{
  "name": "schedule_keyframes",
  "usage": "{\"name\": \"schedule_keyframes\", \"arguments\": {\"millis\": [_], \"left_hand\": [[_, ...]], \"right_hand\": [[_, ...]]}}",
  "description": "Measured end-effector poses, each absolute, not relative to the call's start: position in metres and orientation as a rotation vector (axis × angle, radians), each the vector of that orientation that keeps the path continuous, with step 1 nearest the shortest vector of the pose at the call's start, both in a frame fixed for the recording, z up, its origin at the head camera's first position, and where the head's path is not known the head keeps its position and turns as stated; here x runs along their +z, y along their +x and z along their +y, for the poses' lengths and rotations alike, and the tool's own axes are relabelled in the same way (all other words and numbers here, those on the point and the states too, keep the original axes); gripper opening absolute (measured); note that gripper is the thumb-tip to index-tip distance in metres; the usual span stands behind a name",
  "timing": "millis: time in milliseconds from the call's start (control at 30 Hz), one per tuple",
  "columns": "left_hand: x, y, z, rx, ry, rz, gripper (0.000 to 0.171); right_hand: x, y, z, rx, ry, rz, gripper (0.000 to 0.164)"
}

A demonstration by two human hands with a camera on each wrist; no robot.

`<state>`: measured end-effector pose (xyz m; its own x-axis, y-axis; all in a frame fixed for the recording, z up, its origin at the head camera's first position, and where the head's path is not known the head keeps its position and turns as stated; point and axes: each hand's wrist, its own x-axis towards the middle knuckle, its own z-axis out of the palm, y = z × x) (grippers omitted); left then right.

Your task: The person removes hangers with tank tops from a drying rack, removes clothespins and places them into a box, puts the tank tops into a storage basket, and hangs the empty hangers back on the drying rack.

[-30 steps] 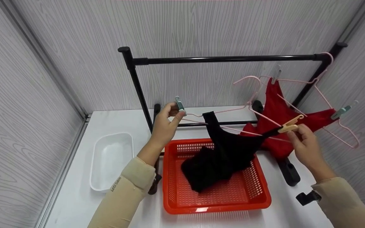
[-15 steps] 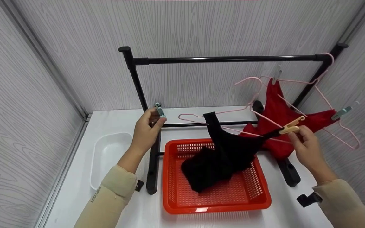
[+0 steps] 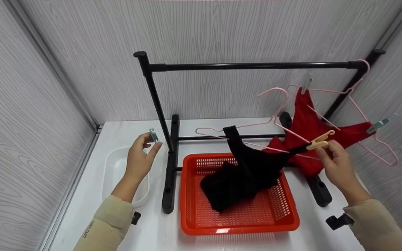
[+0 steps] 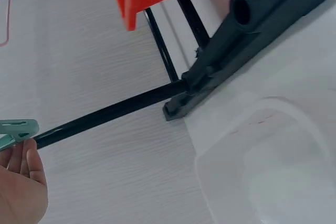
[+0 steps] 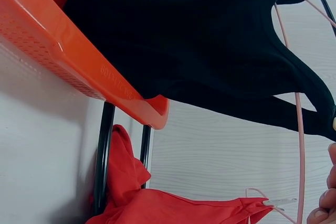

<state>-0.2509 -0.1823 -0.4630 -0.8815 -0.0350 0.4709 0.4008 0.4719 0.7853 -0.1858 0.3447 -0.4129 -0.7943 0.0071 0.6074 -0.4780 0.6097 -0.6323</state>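
Note:
My left hand pinches a green clothespin between thumb and fingers, above the white tub. On the other side, my right hand grips a yellow clothespin at the end of a black tank top's right strap, by the pink hanger. The tank top's left strap is looped over the hanger without a clip, and its lower part lies bunched in the red basket. In the right wrist view the black cloth stretches from the basket towards my fingertips.
A black rack stands behind the basket, its left foot between tub and basket. From its right end hangs a second pink hanger with a red garment clipped by a pale clothespin and a green one.
My left hand has moved left and down, from the hanger's left end to above the white tub, carrying the green clothespin. The right hand has stayed at the yellow clothespin.

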Motion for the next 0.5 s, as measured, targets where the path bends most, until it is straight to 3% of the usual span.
{"name": "schedule_keyframes", "arguments": {"millis": [500], "left_hand": [[-0.512, -0.229, -0.224, -1.290, -0.026, -2.600, 0.050]], "right_hand": [[-0.413, -0.186, 0.344, 1.140, 0.355, -2.302, 0.014]]}}
